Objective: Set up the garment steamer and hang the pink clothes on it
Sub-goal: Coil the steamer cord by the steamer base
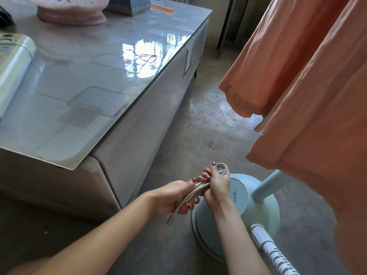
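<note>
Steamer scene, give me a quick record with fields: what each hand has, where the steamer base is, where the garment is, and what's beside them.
left hand: grips the bundled power cord
right hand: grips the same cord bundle, nearer its looped end
steamer base: pale blue, on the concrete floor, pole rising from it
pink garment: hanging at right, above the base
cabinet: glossy-topped, left of the steamer base
</note>
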